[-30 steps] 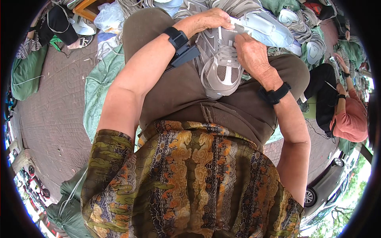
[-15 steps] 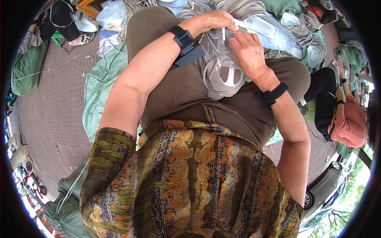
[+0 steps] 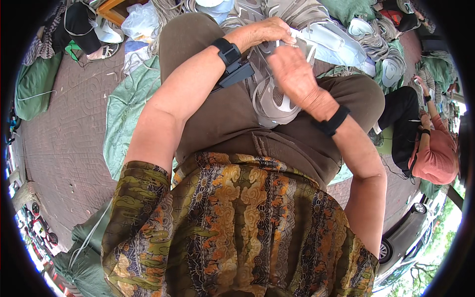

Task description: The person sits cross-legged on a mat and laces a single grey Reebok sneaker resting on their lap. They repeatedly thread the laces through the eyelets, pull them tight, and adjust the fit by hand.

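At upper centre, the shoe (image 3: 270, 103) is held toe-down, its long axis running up the frame. Its tongue (image 3: 298, 45) is pinched by the left hand (image 3: 272, 30); nearer the toe (image 3: 275, 116), the right hand (image 3: 295, 75) is blurred, its finger state not discernible.

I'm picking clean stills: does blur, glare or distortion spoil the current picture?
In the head view, the right hand is smeared, probably by motion; the left hand and grey sneaker look clearer. Also in the head view, daylight bleaches the lower-right foliage, and fisheye distortion bends the scene toward a black rim.
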Demonstrator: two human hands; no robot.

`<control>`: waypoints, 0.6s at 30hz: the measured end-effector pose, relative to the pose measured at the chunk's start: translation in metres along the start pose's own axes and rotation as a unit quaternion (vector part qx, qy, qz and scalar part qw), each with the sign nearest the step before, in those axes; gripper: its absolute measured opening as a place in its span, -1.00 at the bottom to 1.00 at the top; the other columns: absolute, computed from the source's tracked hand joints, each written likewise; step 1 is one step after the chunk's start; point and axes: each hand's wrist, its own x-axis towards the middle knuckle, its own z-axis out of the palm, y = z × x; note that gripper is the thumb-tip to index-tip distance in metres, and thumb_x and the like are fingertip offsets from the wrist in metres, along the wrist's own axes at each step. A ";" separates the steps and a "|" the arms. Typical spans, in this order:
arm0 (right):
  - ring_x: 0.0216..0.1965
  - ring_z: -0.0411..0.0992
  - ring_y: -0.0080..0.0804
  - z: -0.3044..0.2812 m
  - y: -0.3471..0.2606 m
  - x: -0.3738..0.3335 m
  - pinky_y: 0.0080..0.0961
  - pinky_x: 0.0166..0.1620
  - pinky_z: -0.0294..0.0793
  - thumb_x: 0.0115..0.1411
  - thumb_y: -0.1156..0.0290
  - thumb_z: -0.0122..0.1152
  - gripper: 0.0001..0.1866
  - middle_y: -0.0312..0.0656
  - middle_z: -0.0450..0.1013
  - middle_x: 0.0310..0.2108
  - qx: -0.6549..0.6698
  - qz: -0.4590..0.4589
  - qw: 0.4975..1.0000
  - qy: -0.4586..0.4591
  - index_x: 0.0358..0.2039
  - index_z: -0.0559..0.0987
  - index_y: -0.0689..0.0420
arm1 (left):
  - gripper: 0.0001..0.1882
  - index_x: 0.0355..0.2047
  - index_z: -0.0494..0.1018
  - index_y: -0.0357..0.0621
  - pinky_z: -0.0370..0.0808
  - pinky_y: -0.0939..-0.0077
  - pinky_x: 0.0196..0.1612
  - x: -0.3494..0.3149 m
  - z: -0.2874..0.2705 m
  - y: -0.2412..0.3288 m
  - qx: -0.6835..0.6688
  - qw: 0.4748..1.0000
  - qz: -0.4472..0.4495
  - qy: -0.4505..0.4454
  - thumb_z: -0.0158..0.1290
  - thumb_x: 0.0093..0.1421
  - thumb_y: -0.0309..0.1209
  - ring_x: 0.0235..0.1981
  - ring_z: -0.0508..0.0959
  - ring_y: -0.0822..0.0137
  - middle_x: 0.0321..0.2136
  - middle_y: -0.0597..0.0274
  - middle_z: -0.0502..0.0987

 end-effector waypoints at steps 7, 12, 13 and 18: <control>-0.23 0.39 -0.17 -0.009 0.008 -0.011 -0.30 -0.18 0.38 -0.07 0.54 0.24 -0.72 -0.16 0.38 -0.32 0.015 0.079 0.997 0.021 -0.27 0.50 0.12 | -0.61 -0.39 0.57 -0.21 0.35 0.43 -0.18 -0.008 -0.003 0.005 0.025 1.000 -0.002 -0.009 0.12 0.11 -0.08 -0.29 0.44 0.41 -0.40 0.27 0.54; -0.22 0.39 -0.20 -0.007 0.031 -0.020 -0.32 -0.15 0.36 -0.01 0.46 0.30 -0.78 -0.19 0.39 -0.31 -0.011 0.090 0.996 -0.004 -0.30 0.53 0.10 | -0.71 -0.43 0.59 -0.25 0.35 0.47 -0.29 -0.008 0.001 0.009 -0.007 1.000 0.006 0.016 0.22 0.04 -0.23 -0.40 0.44 0.43 -0.49 0.27 0.55; -0.21 0.39 -0.21 -0.003 0.031 -0.019 -0.32 -0.14 0.35 -0.02 0.47 0.29 -0.79 -0.20 0.39 -0.32 -0.022 0.076 0.997 0.002 -0.32 0.53 0.10 | -0.75 -0.44 0.61 -0.26 0.35 0.49 -0.33 -0.008 0.003 0.010 -0.019 0.999 0.006 0.029 0.27 0.02 -0.29 -0.44 0.44 0.43 -0.53 0.26 0.55; -0.20 0.37 -0.22 0.006 0.022 -0.013 -0.29 -0.11 0.33 -0.08 0.51 0.20 -0.79 -0.19 0.36 -0.34 -0.107 0.019 0.993 -0.052 -0.35 0.49 0.13 | -0.74 -0.53 0.56 -0.25 0.29 0.45 -0.39 -0.008 0.002 0.001 -0.049 0.998 0.021 0.030 0.26 0.03 -0.28 -0.50 0.35 0.44 -0.60 0.33 0.45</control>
